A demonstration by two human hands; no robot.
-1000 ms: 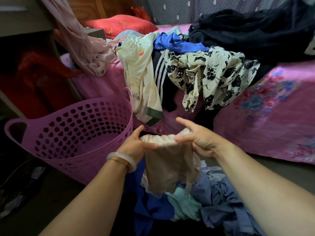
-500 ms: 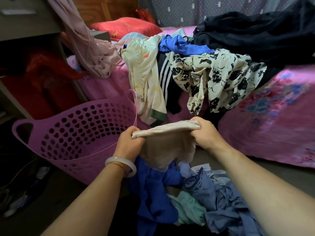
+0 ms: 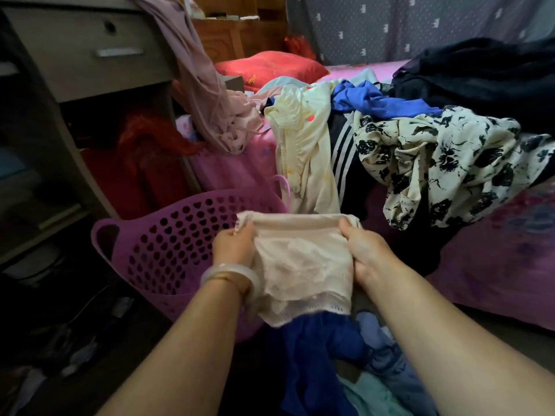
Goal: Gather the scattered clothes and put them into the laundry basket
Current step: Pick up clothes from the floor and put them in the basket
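Note:
A cream lace-trimmed garment (image 3: 300, 265) hangs stretched between my two hands in front of me. My left hand (image 3: 234, 247) grips its left top corner and my right hand (image 3: 366, 253) grips its right top corner. The purple perforated laundry basket (image 3: 162, 244) stands on the floor just left of my left hand, and I see no clothes inside it. Blue and teal clothes (image 3: 330, 355) lie in a heap on the floor under the garment. More clothes are piled on the bed edge: a cream top (image 3: 303, 151), a black-and-white floral piece (image 3: 444, 163), a blue one (image 3: 375, 100).
The bed with a pink floral sheet (image 3: 495, 259) fills the right side. A grey desk with a drawer (image 3: 90, 55) stands at left, a pink garment (image 3: 204, 94) draped off it. A red pillow (image 3: 270, 67) lies at the bed's head. Dark clothes (image 3: 480, 76) are piled at back right.
Both hands have raised the cream garment and pulled its top edge wide and taut. The view has shifted, so the basket now sits lower left of the garment.

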